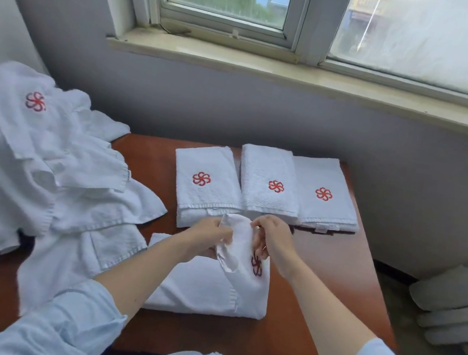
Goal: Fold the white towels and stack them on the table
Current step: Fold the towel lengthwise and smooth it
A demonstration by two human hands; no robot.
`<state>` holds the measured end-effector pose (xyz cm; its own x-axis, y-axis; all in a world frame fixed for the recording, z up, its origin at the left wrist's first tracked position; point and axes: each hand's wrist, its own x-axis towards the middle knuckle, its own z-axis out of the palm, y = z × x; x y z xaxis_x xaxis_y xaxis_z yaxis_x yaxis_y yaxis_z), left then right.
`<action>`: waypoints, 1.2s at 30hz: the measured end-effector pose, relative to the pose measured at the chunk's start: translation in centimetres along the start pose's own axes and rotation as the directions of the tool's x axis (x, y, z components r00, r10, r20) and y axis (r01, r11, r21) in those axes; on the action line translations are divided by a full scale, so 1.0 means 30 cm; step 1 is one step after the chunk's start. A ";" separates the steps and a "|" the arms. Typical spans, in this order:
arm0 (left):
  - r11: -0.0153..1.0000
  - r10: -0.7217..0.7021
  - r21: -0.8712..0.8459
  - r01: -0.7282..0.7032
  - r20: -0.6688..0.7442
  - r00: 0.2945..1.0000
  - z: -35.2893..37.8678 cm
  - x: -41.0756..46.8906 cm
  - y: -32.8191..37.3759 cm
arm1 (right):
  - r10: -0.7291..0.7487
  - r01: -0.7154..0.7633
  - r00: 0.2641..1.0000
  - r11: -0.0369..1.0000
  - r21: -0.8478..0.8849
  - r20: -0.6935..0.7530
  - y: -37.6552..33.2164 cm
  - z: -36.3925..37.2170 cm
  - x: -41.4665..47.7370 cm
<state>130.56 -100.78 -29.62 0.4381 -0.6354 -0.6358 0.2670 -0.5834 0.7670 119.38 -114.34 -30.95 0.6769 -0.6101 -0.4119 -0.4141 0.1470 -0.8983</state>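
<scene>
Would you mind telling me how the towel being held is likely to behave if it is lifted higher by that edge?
Probably floppy: the towel sags and creases between the left hand and right hand. Likely light, since a fingertip grip raises its edge. Unlikely to slip; its surface looks nubby.

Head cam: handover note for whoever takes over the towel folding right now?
Hands: left hand and right hand both pinch the lifted edge of the half-folded towel, near middle of the table.
Done: three folded, in a row at the back: left towel, middle towel, right towel.
Left: finish this fold, work through the unfolded heap at the left, then stack.
</scene>
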 end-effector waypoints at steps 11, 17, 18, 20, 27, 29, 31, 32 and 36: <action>0.999 -0.032 -0.040 0.027 -0.126 0.992 -0.399 -0.046 -0.289 | -0.135 -0.011 0.975 0.769 -0.639 -0.179 0.182 0.366 -0.128; 0.984 -0.006 0.173 0.034 -0.160 0.987 -0.487 -0.020 -0.402 | -0.202 -0.002 0.965 0.628 -0.778 -0.166 0.267 0.512 -0.182; 0.976 0.013 0.215 0.024 -0.170 0.985 -0.492 -0.012 -0.412 | -0.195 -0.006 0.969 0.599 -0.801 -0.153 0.282 0.529 -0.188; 0.942 0.084 0.335 -0.014 -0.195 0.977 -0.495 -0.001 -0.424 | -0.163 -0.021 0.977 0.573 -0.820 -0.139 0.309 0.557 -0.199; 0.220 0.446 0.827 -0.517 0.386 0.807 -0.500 0.014 -0.396 | -0.008 -0.082 0.995 0.452 -0.888 -0.096 0.361 0.608 -0.192; 0.077 0.223 0.841 -0.536 0.510 0.831 -0.502 0.033 -0.400 | 0.019 -0.061 0.998 0.445 -0.893 -0.058 0.372 0.598 -0.185; 0.035 0.117 0.864 -0.502 0.495 0.861 -0.506 0.058 -0.399 | 0.012 -0.034 0.999 0.445 -0.895 -0.033 0.383 0.585 -0.185; 0.032 0.090 0.868 -0.496 0.491 0.866 -0.508 0.072 -0.395 | 0.007 -0.021 1.000 0.454 -0.891 -0.020 0.387 0.577 -0.185; -0.048 0.036 0.862 -0.505 0.507 0.861 -0.524 0.113 -0.368 | 0.022 0.019 0.999 0.499 -0.866 0.034 0.384 0.552 -0.181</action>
<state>142.60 -88.55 -38.90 -0.0481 -0.8246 -0.5637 -0.9738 -0.0868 0.2100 121.01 -96.43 -41.61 0.6882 -0.5794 -0.4367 -0.7211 -0.6129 -0.3232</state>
